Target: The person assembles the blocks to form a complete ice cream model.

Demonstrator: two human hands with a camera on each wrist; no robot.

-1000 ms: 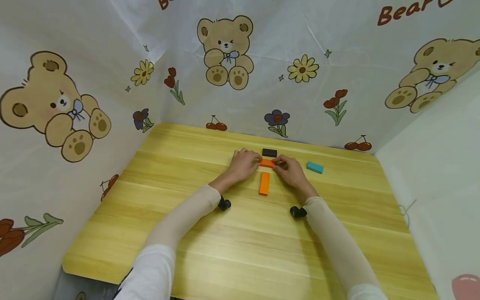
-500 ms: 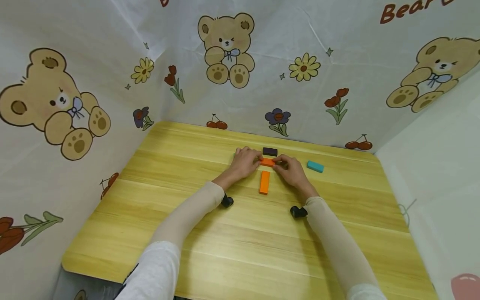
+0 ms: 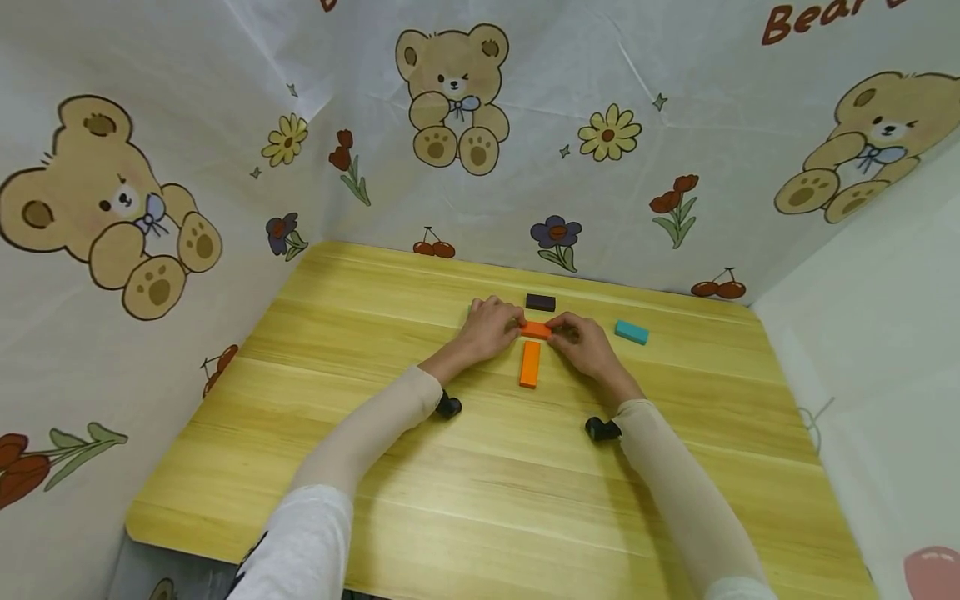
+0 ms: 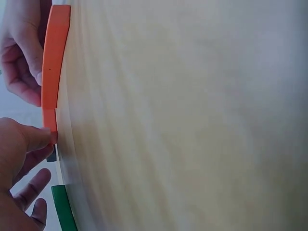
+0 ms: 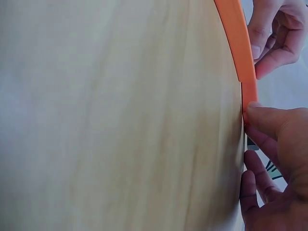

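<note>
Lying crosswise on the table, an orange-red block [image 3: 536,330] is pinched at its left end by the left hand [image 3: 489,327] and at its right end by the right hand [image 3: 588,346]. Just on the near side of it lies a second orange block [image 3: 529,365], pointing toward the person. Thumb and forefinger of the left hand [image 4: 19,154] meet the crosswise block [image 4: 50,120] in the left wrist view. The right wrist view shows the right hand [image 5: 284,149] with its thumb on the other end of that block [image 5: 249,94].
Behind the crosswise block lies a dark block [image 3: 541,302]. A teal block [image 3: 632,332] rests to the right of the right hand. A green block [image 4: 63,207] is beside the left hand, mostly hidden in the head view. Patterned cloth [image 3: 480,200] stands behind the wooden table [image 3: 480,475].
The crosswise block has shifted slightly toward the person, nearer the lengthwise orange block, with both hands still pinching its ends.
</note>
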